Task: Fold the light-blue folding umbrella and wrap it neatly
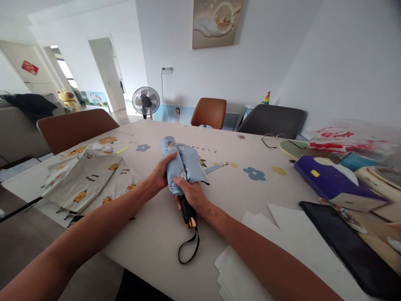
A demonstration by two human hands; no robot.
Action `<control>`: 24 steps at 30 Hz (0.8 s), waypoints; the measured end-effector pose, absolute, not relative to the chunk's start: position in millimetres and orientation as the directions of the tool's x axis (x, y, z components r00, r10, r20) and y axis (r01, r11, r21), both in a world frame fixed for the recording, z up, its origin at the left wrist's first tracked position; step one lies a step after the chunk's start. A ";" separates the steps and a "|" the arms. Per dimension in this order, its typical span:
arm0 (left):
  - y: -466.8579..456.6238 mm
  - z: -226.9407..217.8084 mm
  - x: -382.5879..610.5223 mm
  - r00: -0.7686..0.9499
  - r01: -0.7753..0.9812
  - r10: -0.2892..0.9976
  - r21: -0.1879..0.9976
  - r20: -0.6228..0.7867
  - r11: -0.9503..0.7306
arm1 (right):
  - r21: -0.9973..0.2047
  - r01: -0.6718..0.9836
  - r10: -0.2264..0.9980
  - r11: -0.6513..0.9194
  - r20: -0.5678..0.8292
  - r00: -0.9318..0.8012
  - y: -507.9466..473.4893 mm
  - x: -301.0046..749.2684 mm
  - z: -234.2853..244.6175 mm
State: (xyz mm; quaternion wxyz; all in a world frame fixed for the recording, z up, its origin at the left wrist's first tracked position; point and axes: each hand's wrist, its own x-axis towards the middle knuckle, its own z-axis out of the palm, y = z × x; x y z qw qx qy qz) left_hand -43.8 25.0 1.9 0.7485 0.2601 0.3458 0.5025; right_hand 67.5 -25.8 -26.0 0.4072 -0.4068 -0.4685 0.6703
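A light blue folding umbrella point(176, 167) with printed figures lies over the table, its canopy partly rolled around the shaft and a loose flap spread to the right. Its strap point(214, 168) sticks out from that flap. The black handle point(188, 211) points toward me, with a gold-coloured end and a black wrist loop point(189, 251). My left hand point(161, 172) is wrapped around the left side of the canopy, thumb on top. Lower down, my right hand point(193, 194) grips the canopy near the handle, thumb across the fabric; some fingers are hidden beneath.
A cream patterned cloth umbrella point(94, 179) lies loosely folded at left on the table point(150, 246). At right are white papers point(266, 228), a black tablet-like slab point(347, 246), a purple box point(332, 179) and glasses point(275, 138). Chairs point(209, 112) and a fan point(145, 101) stand beyond.
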 end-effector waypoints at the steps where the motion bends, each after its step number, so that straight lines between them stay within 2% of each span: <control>1: 24.7 2.2 -44.3 0.251 -0.576 0.933 0.735 -0.258 0.358 | -0.958 -0.167 0.931 -0.232 -0.170 -0.322 -27.4 65.9 -25.0; 8: 22.9 5.8 -43.5 0.260 -0.579 0.940 0.744 -0.220 0.335 | -0.939 -0.302 0.960 -0.166 -0.084 -0.266 -31.2 63.6 -16.8; 13: 25.0 4.4 -38.9 0.199 -0.605 0.961 0.747 -0.194 0.276 | -0.891 -0.407 0.960 -0.200 -0.096 -0.262 -25.2 71.5 -18.4; 16: 24.9 2.2 -39.2 0.199 -0.589 0.951 0.747 -0.235 0.308 | -0.824 -0.471 0.916 -0.315 -0.134 -0.377 -23.4 73.7 -19.4; 19: 23.4 0.9 -40.6 0.237 -0.556 0.926 0.741 -0.294 0.378 | -0.777 -0.463 0.839 -0.427 -0.150 -0.523 -23.6 75.7 -17.1; 24: 23.7 1.5 -42.6 0.264 -0.555 0.941 0.764 -0.214 0.329 | -0.801 -0.376 0.808 -0.466 -0.213 -0.549 -22.3 78.5 -12.5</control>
